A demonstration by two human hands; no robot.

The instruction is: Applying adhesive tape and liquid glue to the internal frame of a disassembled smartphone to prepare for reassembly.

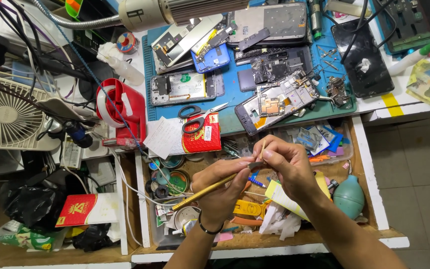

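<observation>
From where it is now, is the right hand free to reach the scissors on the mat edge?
Probably not at once: the right hand is pinching the tip of the gold tool that the left hand also holds. The path to the scissors looks open, since they lie uncovered on top.

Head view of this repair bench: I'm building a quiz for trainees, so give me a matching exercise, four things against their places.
Things:
1. gold-handled tool
2. scissors
3. teal air-blower bulb
4. white fan

Places:
A. far left of the bench
B. on the red packet at the blue mat's lower edge
C. held by both hands, left hand and right hand
D. right end of the open drawer

Pairs: 1-C, 2-B, 3-D, 4-A
</observation>
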